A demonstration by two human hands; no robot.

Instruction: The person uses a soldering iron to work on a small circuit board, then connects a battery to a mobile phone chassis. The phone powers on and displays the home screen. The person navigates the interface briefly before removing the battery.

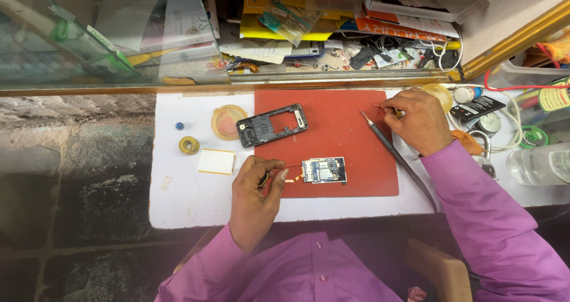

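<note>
A small phone circuit board [324, 170] lies on the red mat [356, 159]. My left hand [254, 198] sits just left of it, fingers pinched on a small dark part with thin orange wires running to the board. My right hand [419, 121] rests at the mat's upper right edge, pinching a thin pointed tool near a small round yellow container [439, 92]. A black phone frame [272, 125] lies on the mat's upper left corner. A long slim screwdriver [396, 155] lies diagonally across the mat's right side.
On the white worktop [184, 189] sit a round orange lid [228, 121], a solder spool [189, 145], a white card [217, 161] and a blue cap [179, 126]. Clutter of papers and parts fills the back shelf [332, 35]. Bottles, tape and cables crowd the right [534, 142].
</note>
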